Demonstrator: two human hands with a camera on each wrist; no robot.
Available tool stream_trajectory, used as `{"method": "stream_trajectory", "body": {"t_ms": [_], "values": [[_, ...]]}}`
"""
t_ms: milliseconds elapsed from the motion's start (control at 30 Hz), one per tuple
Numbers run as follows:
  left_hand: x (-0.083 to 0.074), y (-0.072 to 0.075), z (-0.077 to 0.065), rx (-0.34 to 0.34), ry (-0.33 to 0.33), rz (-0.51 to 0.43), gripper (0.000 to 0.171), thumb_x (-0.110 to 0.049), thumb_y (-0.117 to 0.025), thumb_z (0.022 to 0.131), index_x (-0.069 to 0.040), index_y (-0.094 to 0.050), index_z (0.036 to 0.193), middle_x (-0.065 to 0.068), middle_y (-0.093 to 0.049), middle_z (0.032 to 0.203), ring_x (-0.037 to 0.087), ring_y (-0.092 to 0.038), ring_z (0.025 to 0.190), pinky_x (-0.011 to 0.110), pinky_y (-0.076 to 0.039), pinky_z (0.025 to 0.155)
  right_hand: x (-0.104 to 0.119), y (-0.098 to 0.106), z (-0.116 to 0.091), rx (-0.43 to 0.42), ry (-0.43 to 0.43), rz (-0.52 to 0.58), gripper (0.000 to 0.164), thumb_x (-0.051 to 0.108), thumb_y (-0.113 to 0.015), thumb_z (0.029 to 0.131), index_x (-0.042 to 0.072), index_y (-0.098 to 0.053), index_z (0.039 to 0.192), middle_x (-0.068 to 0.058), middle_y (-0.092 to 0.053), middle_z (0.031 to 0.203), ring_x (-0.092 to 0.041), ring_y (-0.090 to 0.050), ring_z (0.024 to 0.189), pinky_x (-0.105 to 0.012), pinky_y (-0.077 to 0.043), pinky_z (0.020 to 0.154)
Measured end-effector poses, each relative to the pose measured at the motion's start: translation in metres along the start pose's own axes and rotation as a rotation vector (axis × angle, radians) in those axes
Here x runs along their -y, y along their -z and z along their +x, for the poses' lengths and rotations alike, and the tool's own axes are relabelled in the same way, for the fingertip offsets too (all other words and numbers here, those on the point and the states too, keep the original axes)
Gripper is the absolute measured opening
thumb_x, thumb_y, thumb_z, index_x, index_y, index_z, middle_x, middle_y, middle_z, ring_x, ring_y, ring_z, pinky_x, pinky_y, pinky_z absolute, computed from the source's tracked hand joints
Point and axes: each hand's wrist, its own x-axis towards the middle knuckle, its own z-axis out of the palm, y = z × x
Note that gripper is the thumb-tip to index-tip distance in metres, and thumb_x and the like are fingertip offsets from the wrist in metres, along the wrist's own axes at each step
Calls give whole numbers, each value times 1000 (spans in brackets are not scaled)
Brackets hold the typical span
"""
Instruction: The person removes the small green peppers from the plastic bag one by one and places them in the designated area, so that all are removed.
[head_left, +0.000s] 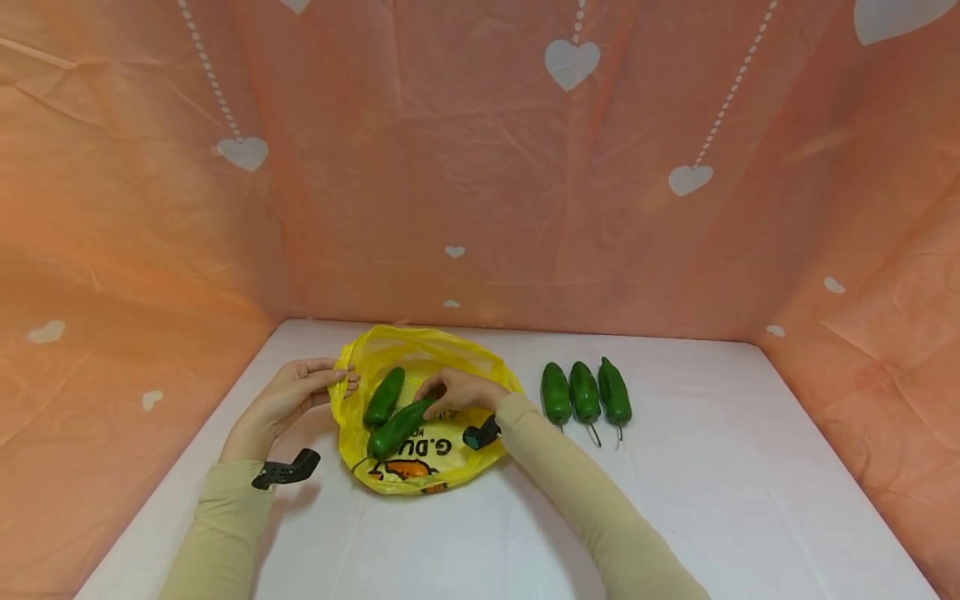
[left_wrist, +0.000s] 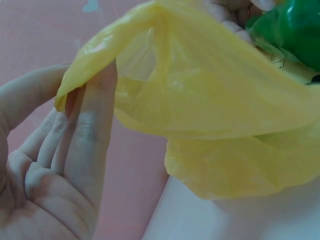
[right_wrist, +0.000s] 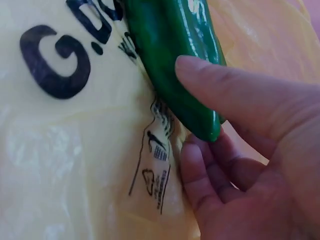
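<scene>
A yellow plastic bag (head_left: 411,340) with black lettering lies on the table, its mouth spread wide. My left hand (head_left: 287,400) pinches the bag's left rim between thumb and fingers, lifting the thin plastic (left_wrist: 200,95) in the left wrist view. Inside the bag's mouth, my right hand (head_left: 461,390) holds one end of a green chili pepper (head_left: 397,432). The right wrist view shows the thumb on the glossy side of this pepper (right_wrist: 175,60), with the other fingers curled below its tip. A second green pepper (head_left: 385,397) lies in the bag, just behind the held one.
Three more green peppers, a left one (head_left: 556,395), a middle one (head_left: 585,392) and a right one (head_left: 615,393), lie in a row right of the bag, stems toward me. Orange cloth (head_left: 480,167) with white hearts encloses the white table (head_left: 712,467) at the back and sides.
</scene>
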Motion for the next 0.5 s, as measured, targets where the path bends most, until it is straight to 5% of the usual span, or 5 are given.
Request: {"method": "stream_trajectory", "body": {"t_ms": [500], "values": [[1, 1, -1, -18, 3, 13, 50, -13, -58, 97, 21, -42, 129, 6, -72, 98, 17, -68, 92, 34, -54, 84, 0, 5, -6, 25, 28, -28, 16, 3, -70, 87, 7, -70, 102, 0, -67, 93, -18, -62, 78, -28, -52, 63]]}}
